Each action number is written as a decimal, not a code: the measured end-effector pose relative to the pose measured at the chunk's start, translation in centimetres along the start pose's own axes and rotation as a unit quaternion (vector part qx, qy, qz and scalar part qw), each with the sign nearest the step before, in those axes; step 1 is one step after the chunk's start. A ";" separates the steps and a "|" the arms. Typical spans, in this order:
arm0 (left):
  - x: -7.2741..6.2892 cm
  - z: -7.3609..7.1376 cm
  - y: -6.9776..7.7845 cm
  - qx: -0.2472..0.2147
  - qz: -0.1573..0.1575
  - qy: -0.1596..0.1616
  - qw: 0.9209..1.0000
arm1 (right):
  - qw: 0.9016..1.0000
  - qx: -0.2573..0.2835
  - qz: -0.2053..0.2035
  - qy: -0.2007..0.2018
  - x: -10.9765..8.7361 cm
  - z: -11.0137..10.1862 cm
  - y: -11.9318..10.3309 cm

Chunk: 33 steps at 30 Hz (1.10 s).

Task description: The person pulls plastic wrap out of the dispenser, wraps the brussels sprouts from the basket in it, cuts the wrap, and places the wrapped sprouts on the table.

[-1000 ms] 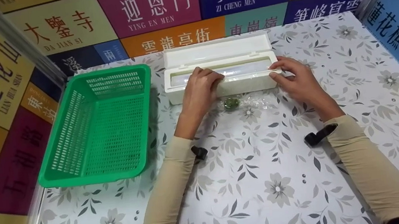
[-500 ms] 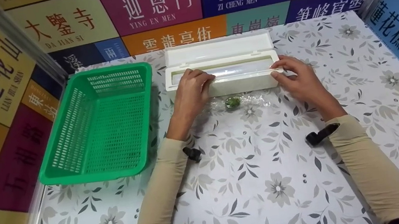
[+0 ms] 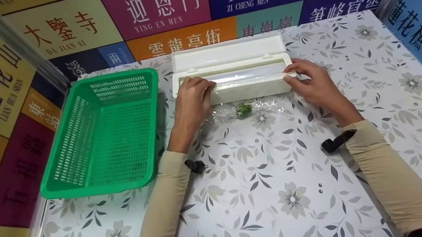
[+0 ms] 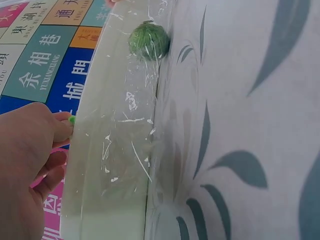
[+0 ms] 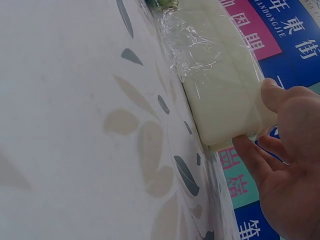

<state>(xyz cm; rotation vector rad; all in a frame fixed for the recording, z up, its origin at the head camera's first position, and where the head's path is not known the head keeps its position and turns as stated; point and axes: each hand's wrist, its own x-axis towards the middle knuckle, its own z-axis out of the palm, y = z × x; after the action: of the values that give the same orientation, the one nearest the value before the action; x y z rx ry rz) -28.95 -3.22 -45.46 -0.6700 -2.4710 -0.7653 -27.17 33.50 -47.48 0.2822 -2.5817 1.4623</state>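
A white cling film dispenser lies with its lid raised and a film roll inside. My left hand is at the left part of its front edge, finger and thumb pinching a small green slider, mostly hidden by the fingers. My right hand grips the dispenser's right end, thumb on the front and fingers over the edge. Clear cling film hangs down the front onto the table. A small round green vegetable sits at the film's lower end, just before the dispenser.
A green plastic basket with slotted walls stands left of the dispenser. The floral-patterned table backs onto a panel wall of coloured, lettered tiles.
My left hand has slid leftward along the dispenser's front edge, uncovering more of the front and the film. My right hand keeps its hold on the right end.
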 end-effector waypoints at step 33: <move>-1.0 -1.1 -0.7 0.046 -0.046 -0.001 0.998 | 1.000 0.001 -0.011 0.005 0.1 0.0 0.6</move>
<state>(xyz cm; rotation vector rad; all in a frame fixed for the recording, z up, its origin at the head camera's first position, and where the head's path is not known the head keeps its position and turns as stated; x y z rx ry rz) -28.24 -4.69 -45.42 -0.5263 -2.5366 -0.6812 -27.43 33.83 -47.93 0.3018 -2.5623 1.4557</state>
